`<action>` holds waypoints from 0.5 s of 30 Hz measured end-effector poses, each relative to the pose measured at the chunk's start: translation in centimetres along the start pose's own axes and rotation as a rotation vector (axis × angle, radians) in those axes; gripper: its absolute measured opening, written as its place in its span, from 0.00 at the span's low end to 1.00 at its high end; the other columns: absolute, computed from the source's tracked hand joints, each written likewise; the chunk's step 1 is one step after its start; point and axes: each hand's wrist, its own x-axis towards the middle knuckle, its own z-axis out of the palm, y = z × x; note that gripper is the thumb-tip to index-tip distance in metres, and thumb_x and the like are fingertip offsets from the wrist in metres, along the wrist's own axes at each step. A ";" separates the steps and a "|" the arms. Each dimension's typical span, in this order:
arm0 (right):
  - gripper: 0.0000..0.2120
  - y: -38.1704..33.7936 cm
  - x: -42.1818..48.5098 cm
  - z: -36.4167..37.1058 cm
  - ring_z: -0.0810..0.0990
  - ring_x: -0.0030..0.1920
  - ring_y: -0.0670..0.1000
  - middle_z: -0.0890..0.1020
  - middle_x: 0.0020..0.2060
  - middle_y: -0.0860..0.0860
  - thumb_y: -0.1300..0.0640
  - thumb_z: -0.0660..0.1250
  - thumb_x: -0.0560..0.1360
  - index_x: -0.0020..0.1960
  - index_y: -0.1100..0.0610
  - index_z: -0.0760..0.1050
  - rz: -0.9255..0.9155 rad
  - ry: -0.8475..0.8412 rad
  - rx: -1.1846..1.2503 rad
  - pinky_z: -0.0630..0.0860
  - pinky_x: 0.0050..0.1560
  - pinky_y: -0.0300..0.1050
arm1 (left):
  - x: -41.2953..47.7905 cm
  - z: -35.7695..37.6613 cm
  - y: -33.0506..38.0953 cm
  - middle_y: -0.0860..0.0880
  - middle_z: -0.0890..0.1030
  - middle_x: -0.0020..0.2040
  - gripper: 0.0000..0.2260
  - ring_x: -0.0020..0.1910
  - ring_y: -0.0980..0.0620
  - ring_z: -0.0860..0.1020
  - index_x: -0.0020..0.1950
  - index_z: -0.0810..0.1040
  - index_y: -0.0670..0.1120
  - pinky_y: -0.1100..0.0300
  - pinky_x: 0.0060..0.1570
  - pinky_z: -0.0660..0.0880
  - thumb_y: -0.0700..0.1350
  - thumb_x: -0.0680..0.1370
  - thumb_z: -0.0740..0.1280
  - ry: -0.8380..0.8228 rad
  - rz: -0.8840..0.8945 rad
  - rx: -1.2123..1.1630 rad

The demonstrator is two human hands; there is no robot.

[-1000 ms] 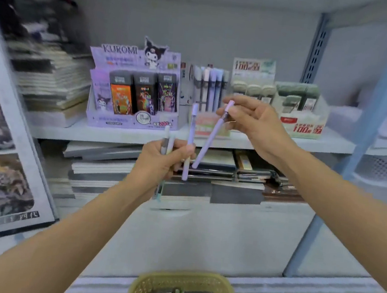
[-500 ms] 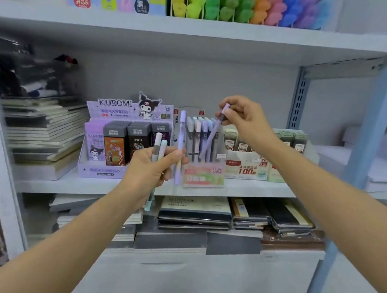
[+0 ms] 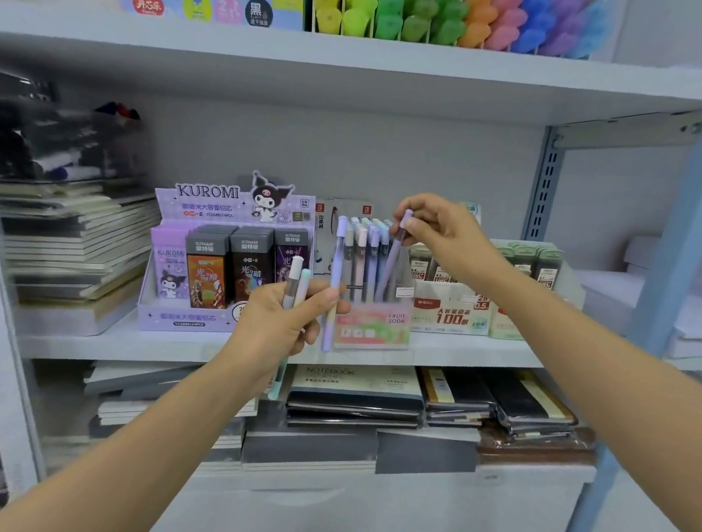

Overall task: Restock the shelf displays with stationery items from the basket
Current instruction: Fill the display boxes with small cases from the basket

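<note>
My left hand (image 3: 277, 323) grips three pastel pens in front of the middle shelf: a purple pen (image 3: 334, 281) standing upright, plus a white one and a mint one (image 3: 297, 290). My right hand (image 3: 440, 232) pinches the top of another purple pen (image 3: 391, 261), whose lower end reaches into the clear pen display box (image 3: 373, 325) labelled Fruit Soda. Several pastel pens stand upright in that box. The basket is out of view.
A purple Kuromi lead display (image 3: 210, 258) stands left of the pen box, and green lead boxes (image 3: 457, 313) stand to its right. Notebooks (image 3: 356, 393) are stacked on the shelf below. Highlighters (image 3: 435, 8) fill the top shelf. A blue upright post (image 3: 688, 243) rises at right.
The view has tilted up from the basket to the shelves. My right hand carried its purple pen up and into the pen box. My left hand rose with its pens.
</note>
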 end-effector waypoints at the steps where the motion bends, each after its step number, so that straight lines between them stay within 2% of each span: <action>1: 0.08 -0.1 0.1 -0.3 0.83 0.49 0.44 0.84 0.48 0.54 0.63 0.61 0.81 0.52 0.52 0.76 0.002 -0.031 -0.002 0.78 0.49 0.35 | 0.0 0.0 0.0 0.46 0.86 0.46 0.06 0.23 0.58 0.68 0.51 0.82 0.43 0.69 0.22 0.63 0.44 0.78 0.68 -0.005 0.000 0.000; 3: 0.08 -0.2 0.2 -0.8 0.83 0.49 0.44 0.84 0.48 0.53 0.63 0.61 0.81 0.52 0.52 0.76 0.007 -0.062 -0.002 0.78 0.49 0.35 | -0.1 0.0 0.0 0.46 0.86 0.46 0.06 0.23 0.58 0.68 0.51 0.81 0.42 0.69 0.22 0.63 0.44 0.78 0.68 -0.013 0.002 0.003; 7: 0.07 0.2 0.2 0.3 0.84 0.46 0.43 0.85 0.48 0.54 0.64 0.62 0.80 0.56 0.56 0.76 0.022 -0.015 0.012 0.78 0.47 0.34 | -0.1 0.1 0.1 0.46 0.86 0.46 0.08 0.23 0.58 0.68 0.53 0.81 0.41 0.69 0.22 0.63 0.44 0.78 0.67 -0.027 -0.005 0.005; 10: 0.08 0.5 0.2 1.2 0.83 0.44 0.42 0.84 0.45 0.50 0.63 0.63 0.80 0.57 0.54 0.73 0.032 0.002 -0.019 0.78 0.45 0.35 | -0.2 0.4 0.2 0.46 0.86 0.47 0.09 0.23 0.59 0.68 0.54 0.81 0.41 0.69 0.22 0.63 0.45 0.79 0.67 -0.045 -0.006 0.008; 13: 0.06 1.0 0.1 1.6 0.81 0.46 0.45 0.82 0.46 0.48 0.62 0.66 0.78 0.54 0.54 0.77 0.029 0.064 -0.130 0.79 0.48 0.40 | -0.3 0.5 0.3 0.48 0.86 0.43 0.08 0.23 0.59 0.68 0.52 0.82 0.41 0.69 0.22 0.63 0.44 0.78 0.67 -0.046 0.008 0.031; 15: 0.07 1.1 -0.1 2.0 0.78 0.46 0.44 0.81 0.47 0.49 0.61 0.68 0.77 0.54 0.54 0.80 0.025 0.101 -0.185 0.74 0.45 0.35 | -0.3 0.6 0.3 0.48 0.85 0.41 0.07 0.23 0.59 0.68 0.51 0.82 0.41 0.69 0.22 0.63 0.43 0.77 0.69 -0.028 0.016 0.031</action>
